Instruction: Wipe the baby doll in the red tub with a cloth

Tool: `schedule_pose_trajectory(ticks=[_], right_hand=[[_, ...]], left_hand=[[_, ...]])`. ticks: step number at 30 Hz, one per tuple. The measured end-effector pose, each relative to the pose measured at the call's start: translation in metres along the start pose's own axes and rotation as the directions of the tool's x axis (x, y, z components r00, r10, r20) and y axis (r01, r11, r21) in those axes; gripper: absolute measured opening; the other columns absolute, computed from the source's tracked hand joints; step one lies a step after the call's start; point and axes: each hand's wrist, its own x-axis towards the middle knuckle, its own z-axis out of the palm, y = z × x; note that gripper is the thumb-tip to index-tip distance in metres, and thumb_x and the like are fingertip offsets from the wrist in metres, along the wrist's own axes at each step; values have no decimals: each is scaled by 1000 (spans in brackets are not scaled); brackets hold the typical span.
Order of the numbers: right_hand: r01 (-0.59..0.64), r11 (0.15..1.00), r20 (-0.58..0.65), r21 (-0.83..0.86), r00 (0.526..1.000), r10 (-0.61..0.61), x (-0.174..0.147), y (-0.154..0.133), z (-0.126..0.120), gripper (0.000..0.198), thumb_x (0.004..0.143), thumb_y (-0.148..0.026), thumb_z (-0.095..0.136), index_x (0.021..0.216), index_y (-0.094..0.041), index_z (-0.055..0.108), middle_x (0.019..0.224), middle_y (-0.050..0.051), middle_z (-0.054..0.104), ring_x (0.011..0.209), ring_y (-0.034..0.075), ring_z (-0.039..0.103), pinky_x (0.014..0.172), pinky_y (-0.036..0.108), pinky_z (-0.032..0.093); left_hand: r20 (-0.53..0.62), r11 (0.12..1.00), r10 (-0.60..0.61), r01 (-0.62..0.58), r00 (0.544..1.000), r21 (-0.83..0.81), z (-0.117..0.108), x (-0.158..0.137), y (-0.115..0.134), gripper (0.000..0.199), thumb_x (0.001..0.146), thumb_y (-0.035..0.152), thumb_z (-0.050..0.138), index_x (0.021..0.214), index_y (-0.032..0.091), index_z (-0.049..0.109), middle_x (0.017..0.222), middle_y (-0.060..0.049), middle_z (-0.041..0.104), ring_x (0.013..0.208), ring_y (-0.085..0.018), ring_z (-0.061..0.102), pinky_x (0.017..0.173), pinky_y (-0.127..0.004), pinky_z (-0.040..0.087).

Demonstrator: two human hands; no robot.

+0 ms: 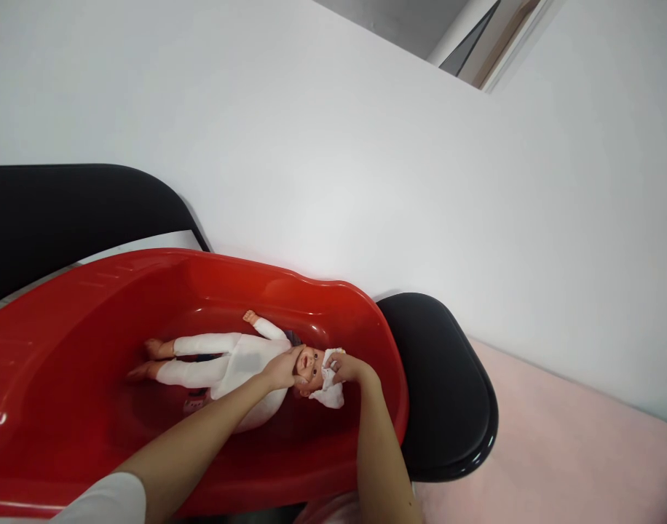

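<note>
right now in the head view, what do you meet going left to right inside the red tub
doll's feet → doll's white-clad body → left hand at the doll's chin → doll's face → right hand holding a white cloth at the head → tub's right rim

Legible text: none found.
Red tub [49,342]: no label, brand or number readable.
Doll [240,364]: white suit unmarked.
Cloth [329,389]: no print visible.
Wall [333,145]: no signs.
</note>
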Motion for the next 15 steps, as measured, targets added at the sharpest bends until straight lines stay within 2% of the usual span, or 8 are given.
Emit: schedule_pose_trajectory(ticks=[3, 6, 10, 13, 15], right_hand=[[-76, 996, 105, -47, 991, 81, 2, 0, 2, 43, 71, 7, 75, 105, -18, 74, 84, -7, 62, 70, 8, 59, 73, 19, 52], [-113, 987, 132, -113, 983, 128, 3, 0, 3, 39, 72, 5, 80, 103, -18, 77, 88, -6, 66, 74, 8, 63, 77, 19, 54], [-160, 973, 101, -169, 979, 178, 4, 0, 2, 41, 73, 5, 83, 106, -18, 82, 96, -1, 77, 92, 14, 74, 84, 21, 57], [-225, 955, 54, -193, 970, 239, 4, 0, 3, 38, 77, 1, 84, 111, -15, 83, 103, 5, 81, 104, 23, 78, 92, 29, 61], [-247, 949, 2, -197, 968, 252, 3, -2, 6, 37, 85, -9, 87, 120, -14, 80, 112, 9, 81, 110, 27, 78, 97, 37, 63]], left_hand=[[14, 1000, 3, -3, 1000, 23, 1, 1, -1, 97, 69, 30, 84, 159, 16, 51, 155, -19, 66, 133, -39, 67, 116, -45, 51], [6, 999, 24, -24, 1000, 24, 2, 3, -3, 96, 69, 29, 84, 158, 14, 51, 157, -20, 64, 136, -38, 66, 118, -44, 51], [-5, 999, 11, -11, 1000, 51, 3, 3, -3, 96, 70, 28, 86, 158, 14, 50, 160, -22, 61, 142, -39, 63, 121, -45, 49], [-1, 997, 16, -16, 1000, 77, 2, 2, -1, 89, 70, 27, 86, 153, 15, 55, 159, -21, 63, 144, -40, 62, 121, -45, 49], [7, 996, 26, -26, 1000, 81, 1, 1, 1, 84, 70, 27, 87, 149, 18, 58, 155, -19, 67, 143, -40, 63, 120, -45, 50]])
